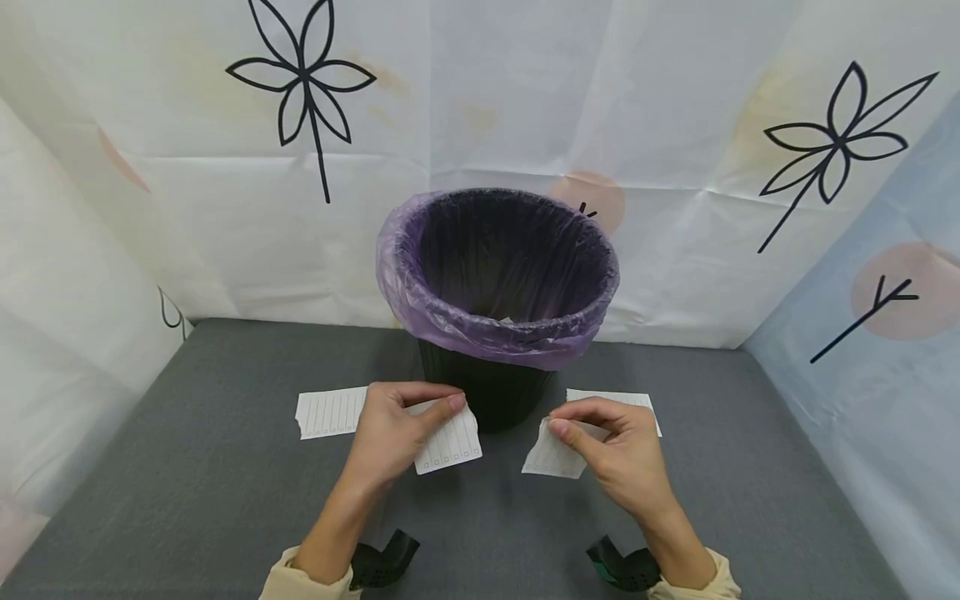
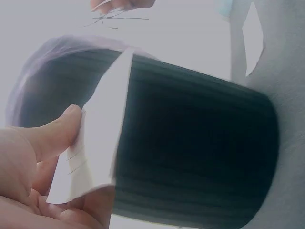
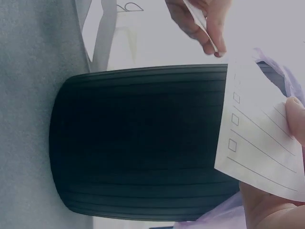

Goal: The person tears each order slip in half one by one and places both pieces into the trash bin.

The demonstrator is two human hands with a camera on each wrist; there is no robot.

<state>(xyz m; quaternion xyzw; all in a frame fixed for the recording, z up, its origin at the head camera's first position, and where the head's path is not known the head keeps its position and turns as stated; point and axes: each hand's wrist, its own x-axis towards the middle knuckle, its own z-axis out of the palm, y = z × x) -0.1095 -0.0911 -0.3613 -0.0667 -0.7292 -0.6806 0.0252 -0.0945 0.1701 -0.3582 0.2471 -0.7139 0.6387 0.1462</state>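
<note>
My left hand [image 1: 401, 429] pinches a torn piece of lined paper [image 1: 452, 442] between thumb and fingers, in front of the bin. Another torn piece of paper [image 1: 551, 454], printed with lines and small checkboxes, is pinched in my right hand [image 1: 618, 450]. The two pieces are apart, each with a ragged edge. Just beyond both hands stands a dark ribbed trash bin [image 1: 480, 383], lined with a purple plastic bag [image 1: 498, 333] folded over its rim. In the left wrist view the left piece of paper [image 2: 97, 129] overlaps the bin's side.
On the grey tabletop [image 1: 225, 500] one lined paper strip [image 1: 330, 412] lies left of the bin. A second strip [image 1: 615, 397] lies to the right, partly behind my right hand. A white cloth backdrop [image 1: 225, 242] with flower drawings rises behind the table.
</note>
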